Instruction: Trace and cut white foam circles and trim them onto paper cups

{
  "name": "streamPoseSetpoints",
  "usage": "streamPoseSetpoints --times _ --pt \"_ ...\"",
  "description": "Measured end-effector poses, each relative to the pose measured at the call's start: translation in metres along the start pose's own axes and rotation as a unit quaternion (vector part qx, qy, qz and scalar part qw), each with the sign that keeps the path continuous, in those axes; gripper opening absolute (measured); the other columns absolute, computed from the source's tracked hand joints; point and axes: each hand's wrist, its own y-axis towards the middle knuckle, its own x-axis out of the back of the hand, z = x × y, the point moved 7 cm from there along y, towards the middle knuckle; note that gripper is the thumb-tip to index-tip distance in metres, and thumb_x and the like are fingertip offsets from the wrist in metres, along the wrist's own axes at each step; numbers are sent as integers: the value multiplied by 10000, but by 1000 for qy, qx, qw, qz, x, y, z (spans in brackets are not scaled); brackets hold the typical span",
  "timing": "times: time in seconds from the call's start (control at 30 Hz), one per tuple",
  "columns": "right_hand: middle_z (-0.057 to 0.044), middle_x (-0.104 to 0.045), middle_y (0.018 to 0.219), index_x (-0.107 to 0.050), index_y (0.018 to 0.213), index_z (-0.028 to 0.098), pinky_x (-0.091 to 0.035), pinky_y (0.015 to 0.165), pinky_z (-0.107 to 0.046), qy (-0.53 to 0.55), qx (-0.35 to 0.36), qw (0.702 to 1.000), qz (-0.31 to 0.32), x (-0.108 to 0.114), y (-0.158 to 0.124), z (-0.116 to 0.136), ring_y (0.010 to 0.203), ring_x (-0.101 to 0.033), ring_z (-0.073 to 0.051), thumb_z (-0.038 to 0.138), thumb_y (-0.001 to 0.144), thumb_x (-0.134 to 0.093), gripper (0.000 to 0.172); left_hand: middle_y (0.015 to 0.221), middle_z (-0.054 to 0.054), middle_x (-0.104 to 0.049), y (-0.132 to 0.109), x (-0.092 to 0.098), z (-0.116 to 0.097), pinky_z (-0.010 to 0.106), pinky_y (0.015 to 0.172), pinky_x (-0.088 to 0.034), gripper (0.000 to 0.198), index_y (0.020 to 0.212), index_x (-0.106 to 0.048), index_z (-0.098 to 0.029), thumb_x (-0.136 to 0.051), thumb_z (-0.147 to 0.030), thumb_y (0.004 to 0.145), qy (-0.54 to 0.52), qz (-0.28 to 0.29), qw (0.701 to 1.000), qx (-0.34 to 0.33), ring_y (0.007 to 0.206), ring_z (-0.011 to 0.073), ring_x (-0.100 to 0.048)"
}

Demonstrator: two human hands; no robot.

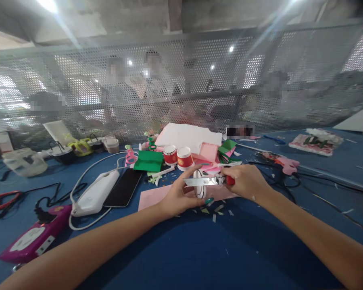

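Observation:
My left hand (181, 193) is wrapped around a white paper cup (201, 192) turned on its side, with black lines marked on it. In my right hand (245, 180) is a craft knife (230, 180) with a red handle, its wide metal blade lying level across the front of the cup. Whether the blade's edge touches the cup, I cannot tell. Beneath both hands lies a sheet of pink paper (153, 198), and small paper scraps (214, 218) are scattered at its front edge. Two red-and-white paper cups (185, 159) stand just behind my left hand.
Left of my hands lie a black phone (124, 187), a white power bank (95, 193) with a cable and a purple power strip (36, 237). A green folded card (148, 161) and white paper (187, 136) sit behind. A pink glue gun (286, 164) rests to the right.

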Motion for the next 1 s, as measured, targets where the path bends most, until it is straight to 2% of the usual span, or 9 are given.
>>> streamPoseSetpoints --times 0.2,0.33,0.43,0.6,0.7,0.83,1.0 --pt "-59 -710 699 -673 740 189 -196 524 -253 0 9 1000 -5 -1 2 4 646 -609 -181 213 694 -456 223 1352 84 -502 0 -1 1 446 983 -486 865 1348 -449 -291 -798 -110 578 0 8 1000 0 1152 276 -567" --pt "-61 -708 694 -678 739 184 -199 521 -250 5 -5 1000 -9 0 0 7 652 -616 -188 216 689 -458 227 1372 96 -473 -1 -5 0 432 969 -498 845 1327 -488 -278 -796 -98 561 62 10 998 -8 1143 275 -569" --pt "-61 -707 692 -681 740 185 -203 521 -255 12 -14 1000 -20 3 -1 8 656 -622 -191 234 701 -452 237 1365 97 -477 -1 -6 -3 446 986 -483 840 1327 -482 -272 -796 -115 564 69 11 997 -16 1136 272 -573" --pt "-49 -709 705 -675 735 187 -246 545 -252 34 24 999 -16 2 -1 6 684 -633 -185 228 672 -452 235 1235 88 -570 -1 -1 -7 439 956 -493 825 1324 -450 -254 -796 -157 581 65 -12 998 -19 1136 278 -558" --pt "-55 -710 701 -668 715 182 -250 548 -258 27 19 999 -16 1 -1 3 682 -633 -189 233 679 -442 235 1288 97 -533 0 1 -9 420 933 -502 811 1318 -448 -243 -783 -152 585 85 -12 996 -34 1115 274 -565" --pt "-57 -711 706 -672 721 183 -253 551 -262 26 23 999 -12 0 -1 4 674 -628 -187 232 682 -444 236 1376 99 -467 -1 1 -11 413 955 -489 809 1319 -456 -251 -775 -134 585 131 -10 990 -55 1147 282 -547" --pt "-58 -704 685 -675 718 189 -249 547 -258 28 15 999 -14 0 0 7 659 -621 -185 252 695 -464 222 1327 79 -507 -5 -5 -14 460 1043 -429 786 1327 -466 -278 -762 -149 610 204 9 976 -78 1236 303 -473"
